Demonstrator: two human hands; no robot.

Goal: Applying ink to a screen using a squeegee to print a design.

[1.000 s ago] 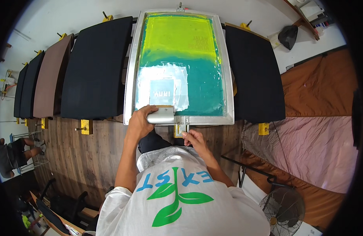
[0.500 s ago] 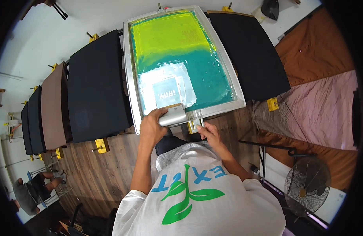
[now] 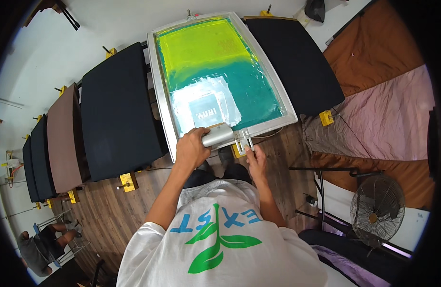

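Observation:
A screen-printing frame (image 3: 159, 103) with a silver rim lies in front of me. Its teal mesh (image 3: 249, 98) carries yellow-green ink (image 3: 201, 43) at the far end and white ink (image 3: 182, 100) at the near left. My left hand (image 3: 194, 149) is closed around the left end of a silver squeegee (image 3: 219, 137), which rests at the near edge of the white ink. On the near rim, right of the squeegee, sits a slotted metal bracket (image 3: 243, 142). My right hand (image 3: 257, 161) pinches its lower end, thumb and fingers together.
Black padded printing boards stand to the left (image 3: 117, 110) and right (image 3: 294, 62) of the frame, with a brown board (image 3: 65, 138) farther left. Yellow clamps (image 3: 128, 182) mark their ends. A floor fan (image 3: 377, 210) stands at lower right, and a seated person (image 3: 38, 246) is at lower left.
My view has shifted slightly, so the frame and boards sit differently in the picture. Both hands keep their holds, and my shoes now show below the frame.

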